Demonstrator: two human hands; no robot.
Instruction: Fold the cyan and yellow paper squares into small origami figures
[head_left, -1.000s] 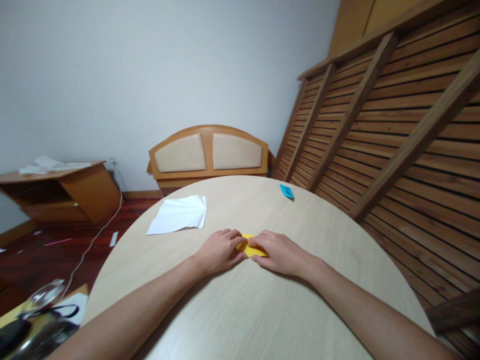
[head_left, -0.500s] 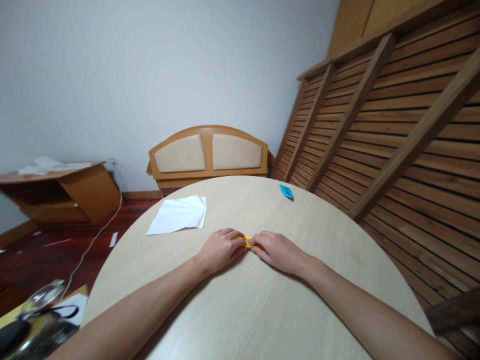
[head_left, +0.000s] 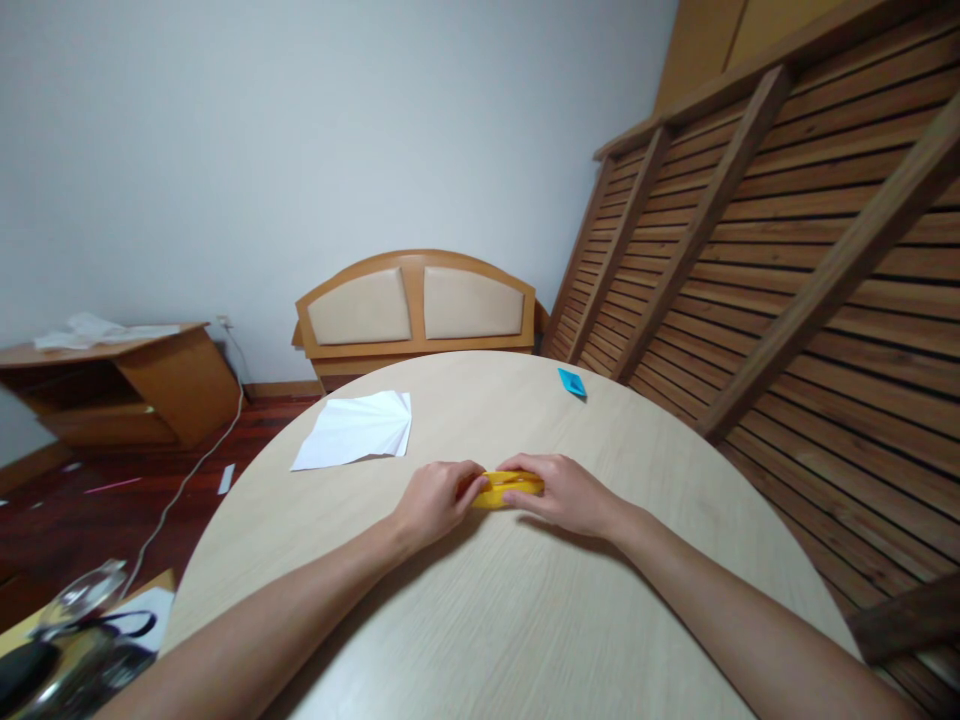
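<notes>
a piece of folded yellow paper [head_left: 495, 491] is being held between two hands near the middle of a round, pale wood-grain table [head_left: 480, 640]. its left end is being pinched by the left hand [head_left: 439, 502], with the thumb being laid along the near side and the fingers being curled behind; the tips of those fingers are being hidden. its right end is being gripped by the right hand [head_left: 564, 493], whose thumb is being pressed to the near face while the index finger is being stretched along the far upper edge. the hands are being kept slightly apart, with the yellow paper being shown in the gap and a narrow opening being seen along its top. whether its underside is being rested on the table cannot be told.

beyond the left hand, a creased white sheet [head_left: 349, 432] is being supported by the table, with fan-like folds being shown at its right end. near the far right edge, a small blue folded paper [head_left: 571, 383] is being borne by the table, well apart from the right hand.

behind the table, a padded headboard [head_left: 416, 300] is being seen against the wall [head_left: 420, 120]. the right side is being filled by a slanted slatted wooden panel [head_left: 750, 260]. at the left, loose white papers [head_left: 97, 328] are being held up by a low cabinet [head_left: 196, 390].
</notes>
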